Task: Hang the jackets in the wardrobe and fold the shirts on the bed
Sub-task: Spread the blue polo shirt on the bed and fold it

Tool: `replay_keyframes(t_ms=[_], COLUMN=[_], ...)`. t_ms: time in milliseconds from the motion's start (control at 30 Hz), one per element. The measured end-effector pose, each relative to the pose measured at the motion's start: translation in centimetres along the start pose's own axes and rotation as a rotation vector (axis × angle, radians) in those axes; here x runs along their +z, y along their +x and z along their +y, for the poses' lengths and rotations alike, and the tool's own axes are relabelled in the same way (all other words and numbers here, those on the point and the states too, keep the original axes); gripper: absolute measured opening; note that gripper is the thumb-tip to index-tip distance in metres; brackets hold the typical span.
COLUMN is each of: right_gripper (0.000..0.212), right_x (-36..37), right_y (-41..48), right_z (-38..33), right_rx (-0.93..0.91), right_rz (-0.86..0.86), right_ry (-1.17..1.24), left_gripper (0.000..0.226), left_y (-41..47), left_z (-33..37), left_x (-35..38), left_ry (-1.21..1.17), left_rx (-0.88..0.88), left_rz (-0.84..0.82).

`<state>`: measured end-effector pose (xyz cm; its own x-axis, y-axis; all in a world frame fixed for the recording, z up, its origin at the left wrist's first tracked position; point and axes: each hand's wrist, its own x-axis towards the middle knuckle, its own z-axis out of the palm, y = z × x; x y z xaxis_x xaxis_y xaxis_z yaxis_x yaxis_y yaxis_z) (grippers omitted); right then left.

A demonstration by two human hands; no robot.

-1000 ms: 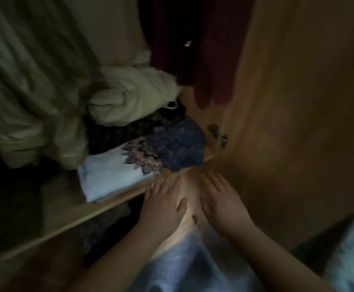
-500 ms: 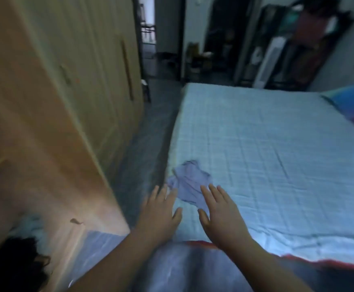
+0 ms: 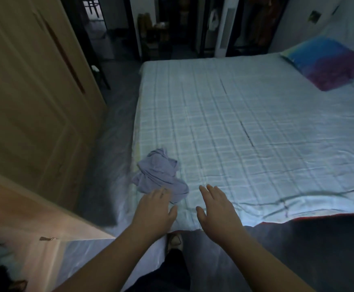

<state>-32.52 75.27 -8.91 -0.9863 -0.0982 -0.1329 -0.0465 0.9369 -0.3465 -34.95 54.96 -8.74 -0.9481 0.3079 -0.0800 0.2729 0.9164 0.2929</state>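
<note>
A crumpled lilac shirt (image 3: 159, 171) lies near the left front corner of the bed (image 3: 245, 127), which has a pale checked cover. My left hand (image 3: 154, 209) is stretched out with straight fingers, its fingertips at the shirt's near edge; whether they touch it is unclear. My right hand (image 3: 216, 209) hovers open over the bed's front edge, just right of the shirt. Neither hand holds anything. The wooden wardrobe (image 3: 30, 98) stands on the left, its open door (image 3: 35, 224) jutting out at the lower left.
A narrow strip of grey floor (image 3: 110, 144) runs between wardrobe and bed. A blue and purple pillow (image 3: 327, 62) lies at the bed's far right. Dark furniture and a doorway (image 3: 96, 24) fill the back of the room. My foot (image 3: 175, 239) shows below the bed's edge.
My view has swung from the wardrobe's shelves round to the bed. Both hands have come forward over the bed's front edge, the left one reaching the shirt.
</note>
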Motion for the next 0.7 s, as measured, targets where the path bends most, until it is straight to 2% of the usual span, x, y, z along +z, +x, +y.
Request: replay_keyframes(t_ms=[267, 433, 700], right_gripper=[0.061, 0.056, 0.055], right_x=[2.3, 4.6, 9.8], right_y=[13.8, 24.0, 35.4], right_z=[-0.1, 1.0, 2.9], right_rx=[-0.108, -0.104, 0.086], right_rz=[-0.101, -0.208, -0.384], right_ry=[-0.011, -0.001, 0.165], left_gripper=[0.055, 0.037, 0.039], left_y=[10.4, 18.8, 29.5], left_z=[-7.6, -12.9, -17.5], left_x=[2.9, 4.7, 10.2], left_ry=[-0.086, -0.156, -0.254], left_rx=[-0.189, -0.245, -0.44], left_rz=[-0.061, -0.082, -0.258])
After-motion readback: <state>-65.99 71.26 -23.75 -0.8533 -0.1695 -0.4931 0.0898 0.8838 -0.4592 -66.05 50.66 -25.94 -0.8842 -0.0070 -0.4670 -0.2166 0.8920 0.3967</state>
